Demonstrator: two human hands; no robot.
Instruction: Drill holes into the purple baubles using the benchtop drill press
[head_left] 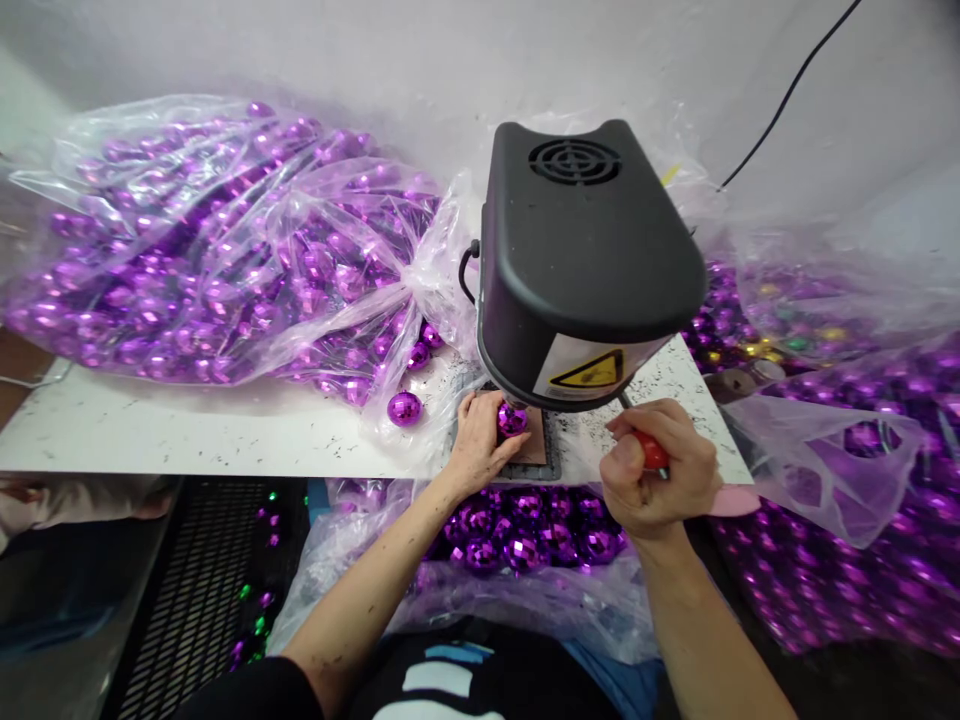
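If your right hand (664, 470), wrapped round the red knob (651, 451), pulls carelessly, the machine (585, 250) may catch your left hand (478, 440) pinching the purple ball (513, 420).

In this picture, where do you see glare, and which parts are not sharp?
Head view: pale glare streaks cross the clear plastic bag at left; head view: small glints on the purple faceted ball at the left hand; head view: purple balls at lower right look soft, the vent grille sharper.

Black top (536, 680) with white-and-blue print (438, 680), short black sleeve (255, 692), bare left forearm (375, 590) flecked with dark specks
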